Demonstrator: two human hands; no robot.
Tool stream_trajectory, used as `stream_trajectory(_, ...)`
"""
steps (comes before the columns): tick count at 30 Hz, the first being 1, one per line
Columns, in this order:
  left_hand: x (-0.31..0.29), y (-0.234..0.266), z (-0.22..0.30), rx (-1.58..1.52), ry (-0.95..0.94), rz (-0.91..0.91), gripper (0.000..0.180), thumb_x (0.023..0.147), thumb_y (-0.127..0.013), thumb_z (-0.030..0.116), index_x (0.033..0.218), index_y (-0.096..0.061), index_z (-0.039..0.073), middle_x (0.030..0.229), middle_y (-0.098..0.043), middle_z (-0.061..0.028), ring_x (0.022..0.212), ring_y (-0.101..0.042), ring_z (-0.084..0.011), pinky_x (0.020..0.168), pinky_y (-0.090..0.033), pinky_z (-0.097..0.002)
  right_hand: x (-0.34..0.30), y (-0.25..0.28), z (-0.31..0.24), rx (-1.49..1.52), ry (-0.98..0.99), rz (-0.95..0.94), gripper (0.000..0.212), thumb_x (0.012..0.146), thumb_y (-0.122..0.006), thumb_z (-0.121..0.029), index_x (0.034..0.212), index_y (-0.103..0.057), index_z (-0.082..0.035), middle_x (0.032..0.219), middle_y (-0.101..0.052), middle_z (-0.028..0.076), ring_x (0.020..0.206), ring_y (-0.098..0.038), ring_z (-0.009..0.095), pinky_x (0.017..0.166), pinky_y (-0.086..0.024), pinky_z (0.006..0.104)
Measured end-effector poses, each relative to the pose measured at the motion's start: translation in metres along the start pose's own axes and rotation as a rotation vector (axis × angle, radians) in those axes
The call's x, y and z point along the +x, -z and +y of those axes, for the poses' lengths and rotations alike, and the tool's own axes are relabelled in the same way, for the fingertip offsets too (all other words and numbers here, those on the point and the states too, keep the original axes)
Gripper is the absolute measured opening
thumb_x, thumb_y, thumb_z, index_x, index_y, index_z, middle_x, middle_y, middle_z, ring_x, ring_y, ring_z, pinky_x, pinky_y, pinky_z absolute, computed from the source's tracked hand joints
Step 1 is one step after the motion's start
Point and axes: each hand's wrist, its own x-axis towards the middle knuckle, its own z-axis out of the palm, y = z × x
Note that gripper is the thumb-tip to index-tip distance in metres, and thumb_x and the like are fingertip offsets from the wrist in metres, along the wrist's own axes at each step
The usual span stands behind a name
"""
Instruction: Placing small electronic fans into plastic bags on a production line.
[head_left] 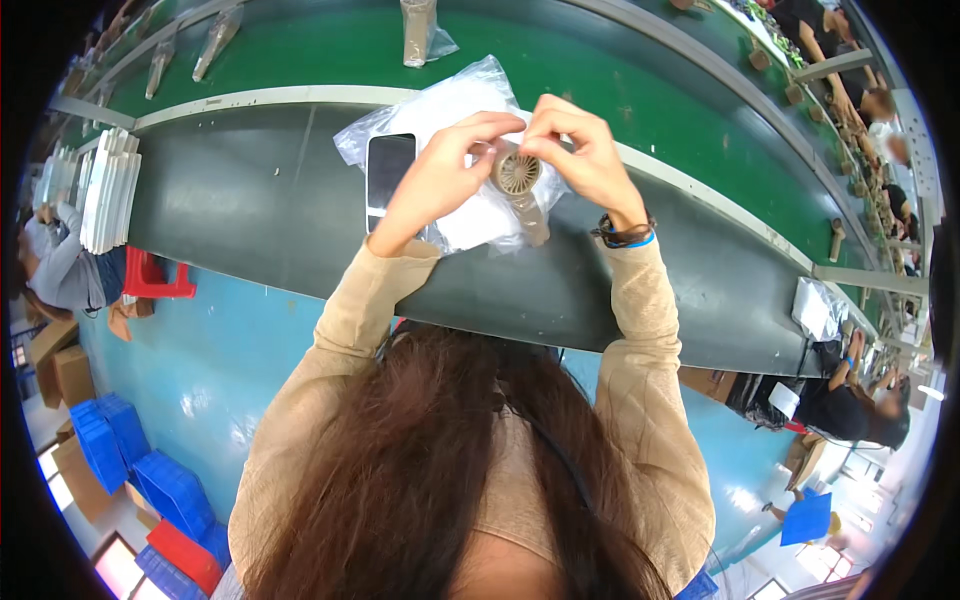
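Note:
A small brown handheld fan (518, 174) with a round slotted head lies on the workbench, its handle pointing toward me. A clear plastic bag (531, 222) appears to wrap it. My left hand (450, 172) is closed in a pinch at the left of the fan head, with the forefinger reaching over its top. From the right, my right hand (588, 155) pinches with thumb and forefinger at the head's upper edge. The film between the fingertips is hard to see. Beneath the fan, a pile of clear bags (470, 222) spreads out, with a phone (390, 172) beside my left wrist.
Beyond the dark workbench (240, 200) runs a green conveyor belt (320, 50) carrying bagged fans (417, 35). White stacked pieces (110, 190) stand at the bench's left end, near a red stool (158, 277). Blue crates (172, 490) sit on the floor. Other people work on both sides.

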Motion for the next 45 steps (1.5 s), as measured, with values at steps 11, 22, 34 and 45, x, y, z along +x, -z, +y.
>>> stream_trajectory(11, -0.001, -0.004, -0.026, 0.17, -0.009, -0.028, 0.046, 0.077, -0.05, -0.013, 0.119, -0.062, 0.001, 0.124, -0.061, -0.0128, 0.107, -0.061, -0.0301, 0.085, -0.051, -0.0339, -0.027, -0.002, 0.035, -0.729, 0.0, -0.084, 0.023, 0.083, -0.059, -0.002, 0.104, -0.065, -0.009, 0.105, -0.055, 0.006, 0.094, -0.055, 0.025, 0.082, -0.045, 0.0326)
stream_trajectory(22, -0.008, -0.015, -0.038, 0.49, -0.233, 0.117, 0.04, 0.077, -0.052, -0.011, 0.115, -0.062, -0.001, 0.119, -0.062, -0.0136, 0.099, -0.061, -0.0327, 0.087, -0.05, -0.0376, -0.019, 0.007, 0.027, -0.19, -0.016, -0.453, 0.008, 0.085, -0.068, -0.012, 0.09, -0.067, -0.006, 0.088, -0.054, 0.005, 0.081, -0.053, 0.017, 0.072, -0.044, 0.0305)
stream_trajectory(34, 0.025, 0.0, 0.01, -0.39, -0.026, 0.068, 0.056, 0.083, -0.064, 0.003, 0.137, -0.048, 0.008, 0.115, -0.063, -0.0105, 0.108, -0.057, -0.0201, 0.091, -0.049, -0.0317, -0.004, 0.002, 0.01, -0.331, 0.053, 0.896, 0.012, 0.099, -0.049, -0.009, 0.092, -0.054, 0.0, 0.075, -0.057, 0.002, 0.069, -0.051, 0.009, 0.063, -0.044, 0.0245)
stream_trajectory(45, -0.073, -0.035, -0.047, 0.632, -0.108, -0.034, 0.025, 0.075, -0.074, 0.013, 0.097, -0.063, 0.006, 0.098, -0.059, -0.0079, 0.09, -0.056, -0.029, 0.077, -0.047, -0.0386, 0.02, 0.147, 0.125, -0.954, -0.303, 1.052, 0.026, 0.098, -0.046, -0.03, 0.102, -0.058, -0.007, 0.086, -0.067, 0.023, 0.083, -0.063, 0.045, 0.073, -0.047, 0.0524)
